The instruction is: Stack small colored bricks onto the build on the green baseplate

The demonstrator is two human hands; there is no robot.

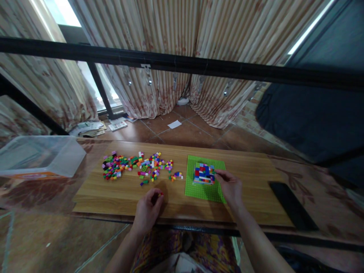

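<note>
A green studded baseplate (pixel 190 185) lies on the wooden board, and a multicoloured block of toy bricks (pixel 204 174) is built up on it. My right hand (pixel 231 187) reaches in from the right, its thumb and forefinger closed at the right edge of that block. Whatever is between those fingertips is too small to make out. Left of the baseplate, my left hand (pixel 148 210) rests low over the board, fingers curled around small red and yellow toy bricks (pixel 160 194). Just beyond it lies a small cluster of loose bricks (pixel 176 176).
Many loose bricks (pixel 116 167) spread over the left half of the wooden board (pixel 113 195). A clear plastic bin (pixel 42 151) stands at the far left. On the right lies a dark flat object (pixel 292 204). A black metal bar (pixel 182 60) crosses in front of the curtains.
</note>
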